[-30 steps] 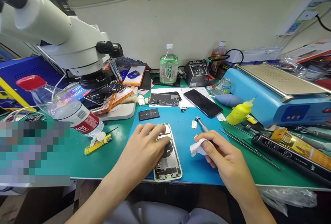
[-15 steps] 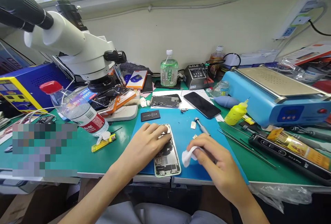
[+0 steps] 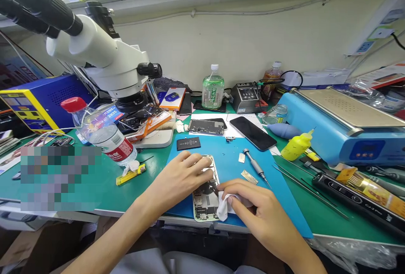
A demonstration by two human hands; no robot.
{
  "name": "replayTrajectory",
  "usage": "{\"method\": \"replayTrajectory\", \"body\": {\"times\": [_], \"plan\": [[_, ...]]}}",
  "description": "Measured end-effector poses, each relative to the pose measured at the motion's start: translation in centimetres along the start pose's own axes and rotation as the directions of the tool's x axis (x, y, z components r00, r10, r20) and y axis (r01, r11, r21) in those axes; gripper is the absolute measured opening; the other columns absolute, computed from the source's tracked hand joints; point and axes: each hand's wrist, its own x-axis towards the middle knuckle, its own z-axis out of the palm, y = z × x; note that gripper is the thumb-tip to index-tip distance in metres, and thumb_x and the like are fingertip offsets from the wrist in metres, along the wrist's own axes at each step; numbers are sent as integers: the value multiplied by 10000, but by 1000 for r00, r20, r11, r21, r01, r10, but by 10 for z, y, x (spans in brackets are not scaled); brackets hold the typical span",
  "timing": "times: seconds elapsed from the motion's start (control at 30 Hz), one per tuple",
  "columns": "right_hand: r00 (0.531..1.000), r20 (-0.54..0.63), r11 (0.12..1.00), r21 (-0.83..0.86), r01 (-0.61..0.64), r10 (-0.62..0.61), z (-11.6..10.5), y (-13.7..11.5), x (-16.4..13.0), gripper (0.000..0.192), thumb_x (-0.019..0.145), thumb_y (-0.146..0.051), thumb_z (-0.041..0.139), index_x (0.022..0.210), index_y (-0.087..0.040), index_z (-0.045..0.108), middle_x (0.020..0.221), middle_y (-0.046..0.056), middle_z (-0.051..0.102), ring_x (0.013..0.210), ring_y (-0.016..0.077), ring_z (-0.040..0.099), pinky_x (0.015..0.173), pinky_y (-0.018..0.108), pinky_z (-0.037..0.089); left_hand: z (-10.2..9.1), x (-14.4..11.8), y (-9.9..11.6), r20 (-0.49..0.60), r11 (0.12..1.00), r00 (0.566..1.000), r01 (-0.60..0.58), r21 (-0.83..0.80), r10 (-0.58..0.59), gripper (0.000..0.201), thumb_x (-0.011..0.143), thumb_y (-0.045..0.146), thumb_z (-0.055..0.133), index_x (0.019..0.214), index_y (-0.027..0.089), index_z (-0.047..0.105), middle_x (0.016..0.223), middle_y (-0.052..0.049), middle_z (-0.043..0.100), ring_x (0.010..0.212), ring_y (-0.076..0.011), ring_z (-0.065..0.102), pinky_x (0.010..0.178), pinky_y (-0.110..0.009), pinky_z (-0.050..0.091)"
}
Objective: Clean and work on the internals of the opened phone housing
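An opened phone housing with a pale green rim lies on the blue mat, its inner parts exposed. My left hand rests over its upper left part, fingers bent and gripping it; the fingertips are partly hidden. A white tissue is pinched in my right hand and touches the housing's right edge. Just above the housing lies a black battery. Close to my right hand are a screwdriver and a small metal plate.
A blue heating plate machine stands at right, near tweezers and a yellow squeeze bottle. A microscope and a water bottle stand at left. A black phone and a screen part lie behind the mat.
My right hand has moved left with the tissue, from beside the housing onto its right edge, uncovering the screwdriver and plate. My left hand stays on the housing. The view has shifted slightly.
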Motion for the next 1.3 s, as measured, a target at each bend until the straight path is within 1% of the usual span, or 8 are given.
{"method": "replayTrajectory", "body": {"times": [0.2,0.33,0.43,0.67,0.83,1.13,1.23,1.3], "plan": [[997,27,996,51,-74,72,-4,-2,0,235,1072,-368,550,1013,-292,764,1196,22,774,1130,207,715,981,310,536,-13,-39,-4,-129,989,980,147,-17,-148,246,1087,48,435,1218,168,606,1230,-75,716,1068,-234,597,908,-394,421],[995,38,989,107,-99,96,-8,-4,2,246,1074,-391,546,974,-283,743,1154,14,760,1070,198,695,935,307,518,-18,-47,-21,-228,888,861,418,-193,-455,71,1083,151,552,1090,199,604,1057,-60,727,987,-238,609,868,-372,460],[993,4,987,110,-116,116,-10,-3,2,260,1081,-391,527,948,-278,721,1010,-3,734,954,180,664,876,304,491,-16,-19,-38,-88,777,798,546,-312,-596,57,1060,231,621,1005,216,629,973,-30,729,910,-218,649,790,-337,515],[994,-24,991,80,-107,109,-9,-1,-1,264,1080,-372,529,940,-254,718,930,4,707,853,177,619,767,303,452,18,103,-97,17,857,872,484,-177,-489,137,1053,275,651,1104,165,716,1112,-68,749,1053,-232,708,957,-429,592],[995,-25,992,82,-98,100,-12,-2,-2,269,1073,-385,525,952,-254,726,924,2,728,819,178,620,739,296,452,44,143,-135,62,878,880,474,-61,-471,378,1036,378,689,1358,186,645,1372,-116,664,1152,-263,698,966,-482,615],[969,-76,945,253,-208,233,-12,8,0,341,1024,-537,582,957,-244,742,777,-6,685,617,151,588,572,273,461,32,116,-143,16,842,842,539,-39,-539,341,1040,373,682,1320,180,665,1338,-112,682,1140,-257,701,973,-480,608],[921,-189,914,297,-278,342,-10,13,0,361,986,-586,631,952,-240,729,636,-27,623,538,158,577,512,271,464,15,87,-120,-66,816,815,569,-105,-576,225,1100,264,539,1184,161,720,1177,-116,760,1136,-265,704,1019,-451,557],[895,-352,958,178,-225,275,-7,13,-2,316,998,-546,645,931,-246,718,682,-11,661,580,170,620,543,281,491,5,58,-91,-112,806,801,568,-167,-588,240,1108,240,494,1201,180,707,1139,-97,782,1093,-253,717,963,-391,555]]}}
